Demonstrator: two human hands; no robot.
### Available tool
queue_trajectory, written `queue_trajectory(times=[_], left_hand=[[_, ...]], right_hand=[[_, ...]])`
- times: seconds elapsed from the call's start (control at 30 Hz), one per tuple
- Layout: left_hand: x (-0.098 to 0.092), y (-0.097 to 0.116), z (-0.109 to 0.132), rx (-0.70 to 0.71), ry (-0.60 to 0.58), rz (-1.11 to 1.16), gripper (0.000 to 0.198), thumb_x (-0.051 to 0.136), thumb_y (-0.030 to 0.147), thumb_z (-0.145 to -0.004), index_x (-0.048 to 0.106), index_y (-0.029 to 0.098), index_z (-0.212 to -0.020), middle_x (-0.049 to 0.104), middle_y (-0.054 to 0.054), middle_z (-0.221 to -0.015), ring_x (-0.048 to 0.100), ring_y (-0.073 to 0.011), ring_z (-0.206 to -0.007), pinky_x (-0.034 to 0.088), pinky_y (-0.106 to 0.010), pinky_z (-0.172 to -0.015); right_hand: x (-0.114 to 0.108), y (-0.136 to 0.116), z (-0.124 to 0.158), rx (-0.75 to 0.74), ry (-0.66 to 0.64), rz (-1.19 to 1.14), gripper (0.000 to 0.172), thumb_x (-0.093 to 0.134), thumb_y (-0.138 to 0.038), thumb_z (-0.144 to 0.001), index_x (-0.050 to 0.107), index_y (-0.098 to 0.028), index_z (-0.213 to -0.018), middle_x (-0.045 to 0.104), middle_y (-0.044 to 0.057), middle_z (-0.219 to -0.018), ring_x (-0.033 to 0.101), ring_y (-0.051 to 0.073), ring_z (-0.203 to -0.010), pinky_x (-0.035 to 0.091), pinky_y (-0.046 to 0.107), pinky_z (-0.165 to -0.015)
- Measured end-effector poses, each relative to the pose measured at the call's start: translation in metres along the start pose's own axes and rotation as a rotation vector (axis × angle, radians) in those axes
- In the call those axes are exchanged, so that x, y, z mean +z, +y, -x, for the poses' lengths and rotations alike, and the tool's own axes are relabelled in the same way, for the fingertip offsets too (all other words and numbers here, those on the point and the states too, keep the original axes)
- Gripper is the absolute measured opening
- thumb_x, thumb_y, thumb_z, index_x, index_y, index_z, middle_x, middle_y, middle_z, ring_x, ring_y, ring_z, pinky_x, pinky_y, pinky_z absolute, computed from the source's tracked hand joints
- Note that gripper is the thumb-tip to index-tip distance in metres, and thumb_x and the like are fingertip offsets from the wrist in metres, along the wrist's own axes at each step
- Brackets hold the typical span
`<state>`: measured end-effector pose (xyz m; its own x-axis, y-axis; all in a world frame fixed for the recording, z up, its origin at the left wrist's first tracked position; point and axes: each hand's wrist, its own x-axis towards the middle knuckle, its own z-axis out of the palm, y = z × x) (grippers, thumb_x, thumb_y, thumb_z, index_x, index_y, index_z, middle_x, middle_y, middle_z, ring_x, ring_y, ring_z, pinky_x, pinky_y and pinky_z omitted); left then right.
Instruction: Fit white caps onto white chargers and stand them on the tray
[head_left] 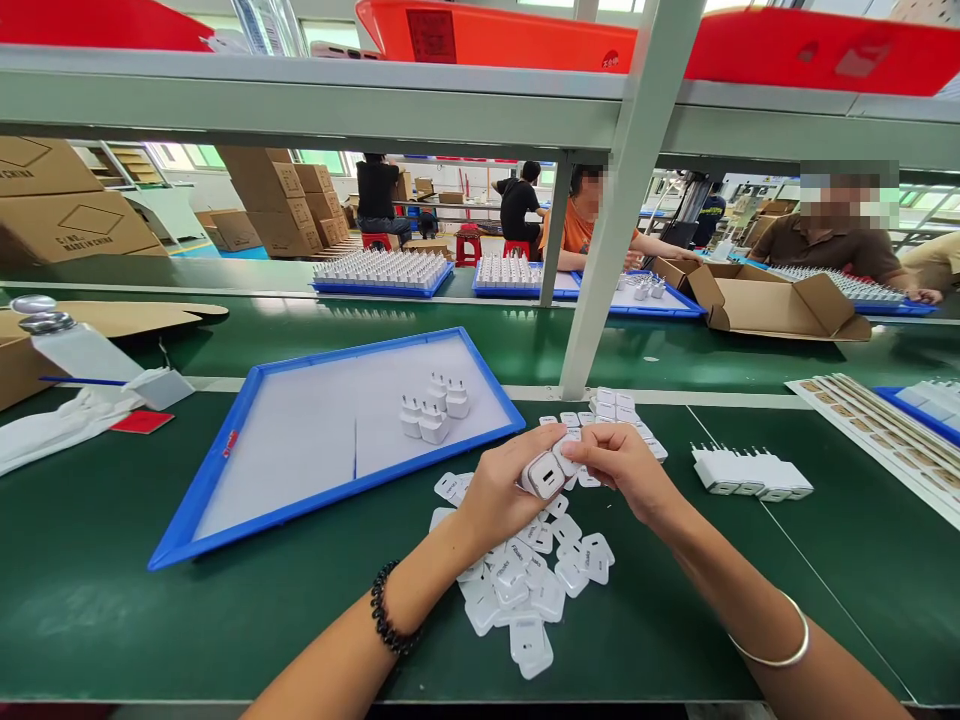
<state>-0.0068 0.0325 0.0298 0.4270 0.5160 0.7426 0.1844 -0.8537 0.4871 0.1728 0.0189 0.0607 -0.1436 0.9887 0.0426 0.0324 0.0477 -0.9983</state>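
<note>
My left hand [499, 485] is closed around a white charger [545, 477], its slotted end facing me. Thumb and fingers of my right hand [626, 465] pinch a small white plastic cover [568, 452] right beside that charger; whether it is seated on another charger I cannot tell. Below my hands lies a loose pile of white printed covers [517, 580]. Just behind my right hand sits a group of white blocks [619, 408], partly hidden. Several white plug chargers [433, 425] stand pins up in a blue-rimmed tray [300, 470] to the left.
More chargers [750, 472] lie in rows at right, near stacked card sheets [892, 440]. A shelf post [600, 290] rises behind my hands. At left are a bottle [82, 350] and white cloth [64, 430]. Across the bench, people work beside filled trays [382, 270] and an open carton [772, 300].
</note>
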Motion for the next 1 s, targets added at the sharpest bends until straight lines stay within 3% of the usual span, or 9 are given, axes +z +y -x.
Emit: queue_trajectory(times=[0.13,0.33,0.43,0.5,0.63,0.7,0.77,0.87,1.0], left_hand=[[0.001,0.007,-0.002,-0.191,0.074,0.104,0.039,0.075,0.021,-0.08,0.067,0.017,-0.117,0.073,-0.011,-0.115,0.071,-0.023,-0.104,0.058,-0.033,-0.091],[0.005,0.01,-0.006,-0.387,0.144,0.189,0.035,0.078,0.025,-0.076,0.071,0.016,-0.109,0.076,-0.009,-0.108,0.072,-0.023,-0.096,0.058,-0.032,-0.085],[0.003,0.008,-0.01,-0.509,0.232,0.214,0.037,0.078,0.027,-0.075,0.072,0.017,-0.109,0.075,-0.008,-0.108,0.071,-0.0241,-0.099,0.057,-0.033,-0.086],[0.001,0.006,-0.012,-0.564,0.302,0.23,0.039,0.079,0.028,-0.073,0.072,0.017,-0.11,0.075,-0.008,-0.109,0.07,-0.0247,-0.101,0.056,-0.035,-0.089],[-0.003,-0.001,-0.014,-0.609,0.353,0.24,0.037,0.079,0.027,-0.073,0.072,0.017,-0.108,0.075,-0.008,-0.107,0.07,-0.025,-0.1,0.056,-0.036,-0.089],[-0.002,-0.003,-0.013,-0.596,0.322,0.212,0.037,0.078,0.027,-0.073,0.072,0.017,-0.108,0.075,-0.008,-0.106,0.07,-0.0252,-0.1,0.057,-0.037,-0.088],[0.0,-0.005,-0.011,-0.56,0.283,0.165,0.036,0.077,0.026,-0.074,0.071,0.017,-0.109,0.075,-0.008,-0.108,0.07,-0.0256,-0.1,0.057,-0.039,-0.089],[0.004,-0.007,-0.007,-0.508,0.247,0.106,0.038,0.077,0.026,-0.075,0.071,0.018,-0.111,0.074,-0.008,-0.111,0.069,-0.0264,-0.104,0.056,-0.041,-0.093],[0.004,-0.009,-0.005,-0.481,0.228,0.07,0.038,0.077,0.026,-0.076,0.07,0.018,-0.112,0.075,-0.009,-0.111,0.069,-0.0271,-0.104,0.056,-0.043,-0.093]], right_hand=[[0.008,0.006,0.001,-0.049,0.049,0.039,0.057,0.075,-0.057,-0.068,0.036,-0.021,-0.047,0.032,-0.008,-0.045,0.026,0.007,-0.046,0.019,0.026,-0.047],[0.015,0.018,0.0,-0.062,0.042,0.067,0.052,0.062,-0.064,-0.078,0.036,-0.023,-0.061,0.039,-0.008,-0.049,0.032,0.009,-0.047,0.026,0.025,-0.048],[-0.003,0.012,-0.004,0.024,-0.163,0.135,0.051,0.044,-0.071,-0.085,0.043,-0.022,-0.071,0.05,-0.004,-0.058,0.041,0.011,-0.051,0.034,0.026,-0.052],[-0.018,0.006,-0.005,0.122,-0.345,0.215,0.047,0.051,-0.068,-0.083,0.049,-0.021,-0.077,0.057,-0.001,-0.065,0.048,0.013,-0.055,0.038,0.027,-0.053],[-0.027,0.005,0.003,0.339,-0.677,0.806,0.05,0.088,-0.038,-0.053,0.051,-0.022,-0.082,0.057,-0.003,-0.075,0.05,0.016,-0.064,0.033,0.026,-0.053],[-0.019,0.011,0.009,0.359,-0.643,1.053,0.053,0.089,-0.027,-0.047,0.049,-0.023,-0.081,0.053,-0.004,-0.072,0.049,0.018,-0.066,0.028,0.026,-0.052],[-0.009,0.018,0.012,0.321,-0.551,1.131,0.05,0.087,-0.018,-0.048,0.046,-0.023,-0.076,0.049,-0.004,-0.069,0.051,0.02,-0.069,0.026,0.027,-0.054],[-0.004,0.027,0.009,0.274,-0.496,1.09,0.044,0.083,-0.009,-0.051,0.044,-0.022,-0.068,0.048,-0.003,-0.068,0.051,0.02,-0.07,0.025,0.027,-0.056],[-0.014,0.029,-0.002,0.257,-0.491,0.942,0.04,0.08,-0.004,-0.05,0.045,-0.021,-0.06,0.048,-0.004,-0.063,0.045,0.015,-0.062,0.024,0.026,-0.053]])
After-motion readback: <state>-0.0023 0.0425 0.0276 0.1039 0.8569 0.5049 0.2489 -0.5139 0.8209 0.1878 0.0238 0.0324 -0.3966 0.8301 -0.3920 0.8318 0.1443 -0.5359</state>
